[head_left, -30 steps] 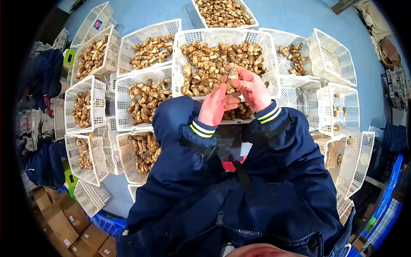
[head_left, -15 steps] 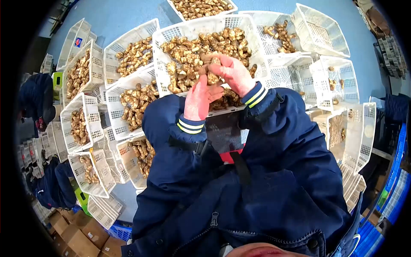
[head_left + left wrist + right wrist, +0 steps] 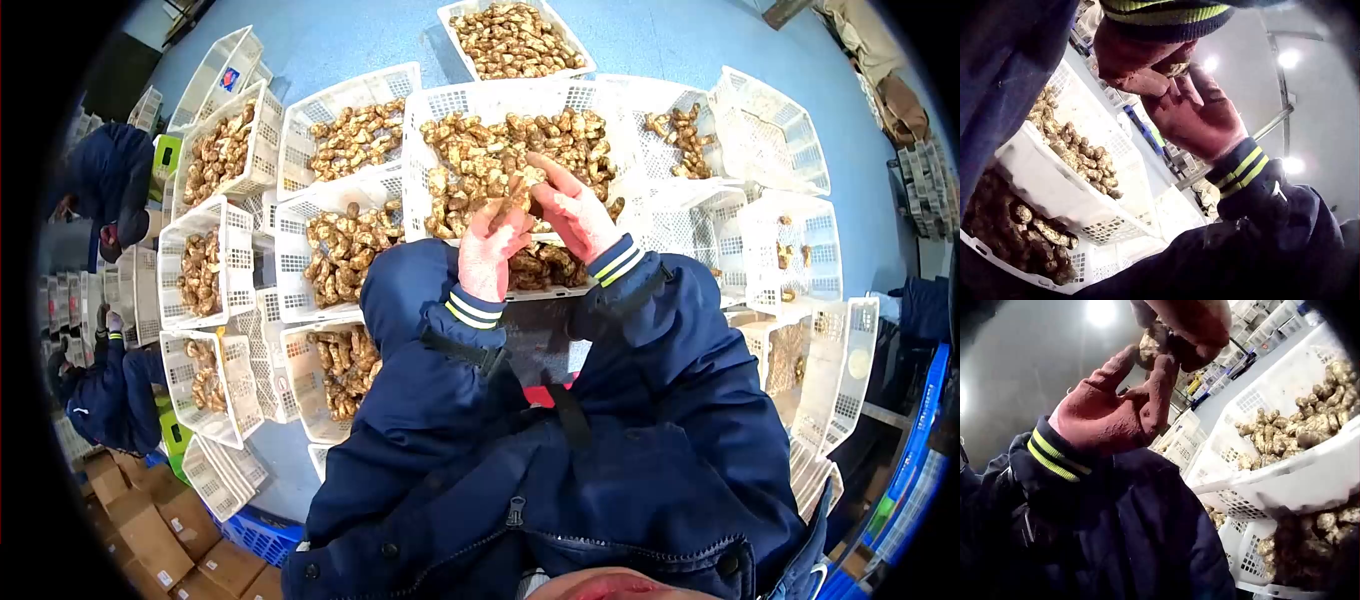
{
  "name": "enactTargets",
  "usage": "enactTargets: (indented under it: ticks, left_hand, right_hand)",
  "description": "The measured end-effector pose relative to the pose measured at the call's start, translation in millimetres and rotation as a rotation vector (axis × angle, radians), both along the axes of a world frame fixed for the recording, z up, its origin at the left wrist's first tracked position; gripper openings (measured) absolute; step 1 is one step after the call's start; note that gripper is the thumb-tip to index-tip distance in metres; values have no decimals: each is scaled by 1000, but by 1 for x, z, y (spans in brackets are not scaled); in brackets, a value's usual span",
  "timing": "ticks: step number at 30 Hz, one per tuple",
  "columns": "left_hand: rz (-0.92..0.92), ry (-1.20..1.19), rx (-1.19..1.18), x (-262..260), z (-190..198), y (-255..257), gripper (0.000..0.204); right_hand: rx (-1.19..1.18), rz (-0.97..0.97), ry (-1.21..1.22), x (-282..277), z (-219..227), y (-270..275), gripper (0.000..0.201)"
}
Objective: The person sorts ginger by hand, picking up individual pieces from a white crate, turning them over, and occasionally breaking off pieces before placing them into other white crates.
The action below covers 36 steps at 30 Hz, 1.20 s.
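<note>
Both gloved, reddish hands are raised over the front of a large white crate (image 3: 420,150) of brown-and-cream mushrooms. One mushroom (image 3: 1152,345) is between them. My left hand (image 3: 490,255) pinches it between thumb and fingertips, as the right wrist view shows with the left hand (image 3: 1107,415) below it. My right hand (image 3: 580,215) grips the mushroom from the other side; in the left wrist view the right hand (image 3: 1200,119) has its fingers against the mushroom (image 3: 1175,67), beside the left hand (image 3: 1132,59). Part of the mushroom is hidden by fingers.
White crates of mushrooms stand on the left, including a near one (image 3: 290,250). On the right are sparsely filled crates, such as one (image 3: 820,240) with a few mushrooms. Another crate (image 3: 460,50) lies beyond. Two people in dark clothes work at far left, above cardboard boxes (image 3: 155,540).
The head view swung and came back. Both hands stay together around the mushroom; their fingers have shifted, and the right hand's fingers now lie further over its side.
</note>
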<state>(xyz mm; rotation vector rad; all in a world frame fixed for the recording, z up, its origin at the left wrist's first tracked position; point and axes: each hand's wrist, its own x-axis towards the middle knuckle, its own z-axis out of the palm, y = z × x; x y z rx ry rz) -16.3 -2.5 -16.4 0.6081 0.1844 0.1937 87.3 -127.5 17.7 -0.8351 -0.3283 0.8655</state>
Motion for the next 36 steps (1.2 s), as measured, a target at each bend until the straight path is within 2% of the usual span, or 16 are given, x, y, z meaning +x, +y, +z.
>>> enactTargets:
  ticks: [3, 7, 9, 12, 16, 19, 22, 23, 25, 27, 29, 30, 32, 33, 35, 36]
  left_hand:
    - [109, 40, 153, 2, 11, -6, 42]
    - [94, 72, 329, 5, 13, -8, 39]
    - [67, 102, 250, 6, 19, -6, 35]
    - [191, 161, 150, 5, 10, -2, 30]
    - [107, 160, 123, 2, 5, 9, 30]
    - [106, 165, 153, 1, 9, 9, 29]
    - [90, 180, 154, 2, 9, 9, 27]
    - [91, 214, 183, 2, 13, 7, 26]
    - [60, 170, 148, 1, 11, 8, 25]
    - [42, 161, 129, 2, 10, 8, 25]
    - [50, 222, 184, 1, 16, 6, 26]
    - [56, 212, 173, 0, 15, 5, 28]
    - [47, 225, 170, -2, 17, 4, 29]
    - [45, 225, 166, -2, 18, 4, 29]
    - [-23, 150, 117, -1, 21, 7, 29]
    - [1, 154, 122, -4, 22, 5, 29]
  right_hand:
    - [-64, -95, 11, -14, 24, 12, 72]
    - [50, 20, 10, 3, -10, 0, 68]
    - [-69, -127, 5, -6, 18, 5, 52]
    - [-64, -127, -26, 6, 20, -1, 43]
    - [-126, -192, 45, 46, 0, -24, 39]
    - [9, -188, 256, 81, -30, -53, 33]
    - [217, -322, 364, 104, -23, -63, 31]
    - [16, -384, 123, 108, -17, -74, 31]
    - [-109, -370, 57, 111, -11, -79, 35]
    - [-188, -221, 40, 132, -32, -86, 45]
    - [-351, -170, 43, 126, -12, -85, 37]
    - [-320, -275, 159, 154, -42, -97, 29]
    - [-321, -723, 307, 177, -52, -114, 18]
    - [-326, -719, 307, 188, -54, -124, 18]
    - [-283, -1121, 207, 201, -55, -130, 28]
    - [-434, -1058, 86, 207, -60, -128, 29]
